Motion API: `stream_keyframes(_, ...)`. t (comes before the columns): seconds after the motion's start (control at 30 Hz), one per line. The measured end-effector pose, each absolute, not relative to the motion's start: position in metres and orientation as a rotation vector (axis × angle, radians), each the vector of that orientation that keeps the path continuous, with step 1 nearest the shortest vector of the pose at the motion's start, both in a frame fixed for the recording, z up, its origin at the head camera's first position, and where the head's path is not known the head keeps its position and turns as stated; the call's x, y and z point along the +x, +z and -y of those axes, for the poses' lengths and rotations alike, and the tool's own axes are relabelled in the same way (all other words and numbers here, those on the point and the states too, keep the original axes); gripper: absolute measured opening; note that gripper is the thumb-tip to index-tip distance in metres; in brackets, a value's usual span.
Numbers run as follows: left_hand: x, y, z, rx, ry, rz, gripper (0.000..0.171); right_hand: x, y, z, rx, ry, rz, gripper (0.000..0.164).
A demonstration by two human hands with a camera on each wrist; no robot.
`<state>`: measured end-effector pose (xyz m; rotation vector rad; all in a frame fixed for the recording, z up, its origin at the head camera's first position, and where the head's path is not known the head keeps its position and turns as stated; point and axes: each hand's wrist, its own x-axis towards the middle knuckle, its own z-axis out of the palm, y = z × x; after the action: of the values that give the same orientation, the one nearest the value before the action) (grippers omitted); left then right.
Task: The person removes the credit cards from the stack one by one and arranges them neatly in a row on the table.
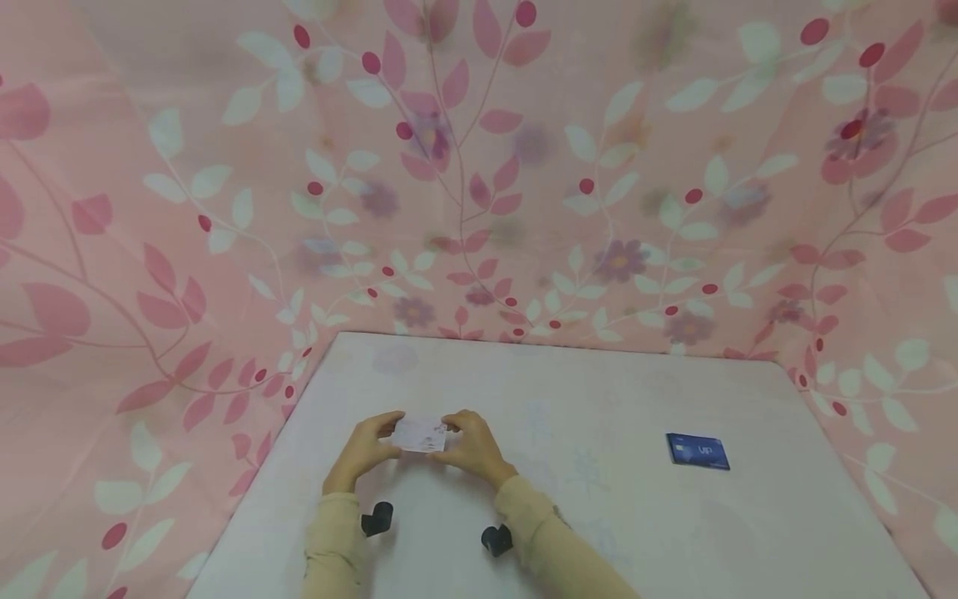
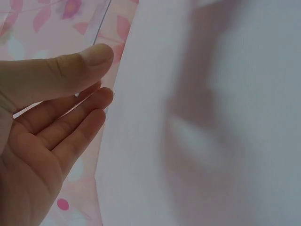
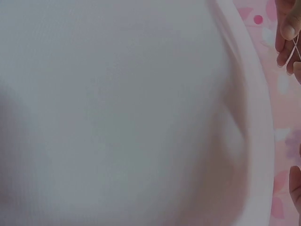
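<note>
A pale card (image 1: pixel 419 435) with faint dark print is held up between both hands over the white table. My left hand (image 1: pixel 368 448) pinches its left end, thumb below and fingertips at the upper corner. At the right end, my right hand (image 1: pixel 475 448) grips the card in the same way. The left wrist view shows the left thumb (image 2: pixel 96 55) over the fingers, with a thin card edge (image 2: pixel 99 26) rising beyond the thumb. In the right wrist view, fingertips (image 3: pixel 288 32) show at the right edge beside thin white edges that cross.
A dark blue card (image 1: pixel 698 451) lettered VIP lies on the right part of the white table (image 1: pixel 599 532). Pink curtains (image 1: pixel 524 166) with leaf and flower prints surround the table on three sides. Black wrist cameras (image 1: pixel 377 518) stick out inward from the beige sleeves (image 1: pixel 333 541).
</note>
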<state>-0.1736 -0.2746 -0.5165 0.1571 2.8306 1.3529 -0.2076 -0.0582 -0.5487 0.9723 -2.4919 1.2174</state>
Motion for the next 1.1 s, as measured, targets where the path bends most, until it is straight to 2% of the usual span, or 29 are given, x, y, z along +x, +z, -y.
stream_keyframes(0.27,-0.172,-0.521,0.286,0.170,1.322,-2.865,0.061,-0.205,-0.553,0.072,0.943,1.144,2.569,0.053)
stream_keyframes(0.77,-0.175,-0.553,0.305,-0.012,1.313,-2.834,0.063,-0.196,-0.575,0.092,0.831,1.072,2.735,0.057)
stream_keyframes(1.1,-0.177,-0.561,0.306,-0.050,1.273,-2.854,0.062,-0.196,-0.585,0.096,0.841,0.892,2.755,0.056)
